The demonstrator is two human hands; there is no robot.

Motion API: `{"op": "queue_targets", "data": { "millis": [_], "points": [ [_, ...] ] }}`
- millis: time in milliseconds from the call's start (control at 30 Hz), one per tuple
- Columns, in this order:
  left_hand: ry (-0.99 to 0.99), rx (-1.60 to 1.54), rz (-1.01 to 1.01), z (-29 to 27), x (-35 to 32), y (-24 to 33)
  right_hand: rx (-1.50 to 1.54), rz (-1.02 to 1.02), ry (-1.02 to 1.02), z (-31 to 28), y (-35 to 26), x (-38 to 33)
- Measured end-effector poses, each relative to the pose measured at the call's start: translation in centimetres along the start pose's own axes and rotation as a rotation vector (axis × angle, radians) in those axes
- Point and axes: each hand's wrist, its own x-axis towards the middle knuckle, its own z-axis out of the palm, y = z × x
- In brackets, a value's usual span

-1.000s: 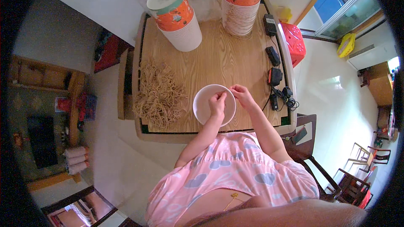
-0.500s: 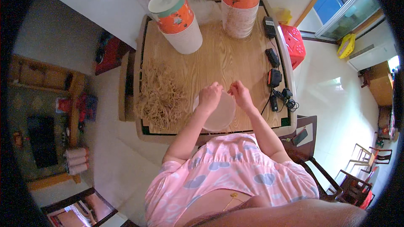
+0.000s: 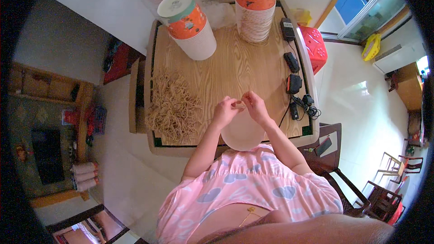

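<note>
You pinched a thin tan band between both hands, left hand (image 3: 224, 110) and right hand (image 3: 253, 105) closed together on it, directly above the white bowl (image 3: 243, 136) at the table's near edge. Both forearms angled inward over the bowl, wrists raised. A firm pinch and even tension suited this step.

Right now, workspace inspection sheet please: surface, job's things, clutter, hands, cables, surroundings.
Surface: wooden table, dark-edged.
Job's things: white bowl at near edge; something thin pinched above it, too small to tell.
Clutter: heap of tan bands left; two stacks of paper bowls at far side.
Hands: left hand and right hand, fingertips meeting over the bowl.
Cables: black chargers and cords along right edge.
Surroundings: red stool, dark chair, tiled floor.
</note>
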Motion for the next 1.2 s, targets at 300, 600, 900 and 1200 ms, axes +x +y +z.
{"op": "queue_targets", "data": {
  "millis": [300,600,900,1200],
  "points": [
    [-0.037,-0.511,-0.153,3.1,2.2,-5.3,-0.082,-0.122,0.102,-0.7,-1.9,-0.4],
    [-0.144,-0.722,-0.254,2.3,2.0,-3.7,-0.501,-0.297,0.051,-0.5,-3.2,-3.1],
    [-0.163,-0.688,-0.318,1.1,1.4,-2.6,-0.124,-0.071,0.068,-0.7,-2.2,-1.6],
    [-0.181,-0.67,-0.361,1.5,1.5,-2.9,-0.024,0.006,0.137,-0.6,-2.4,-1.2]
  ]
}}
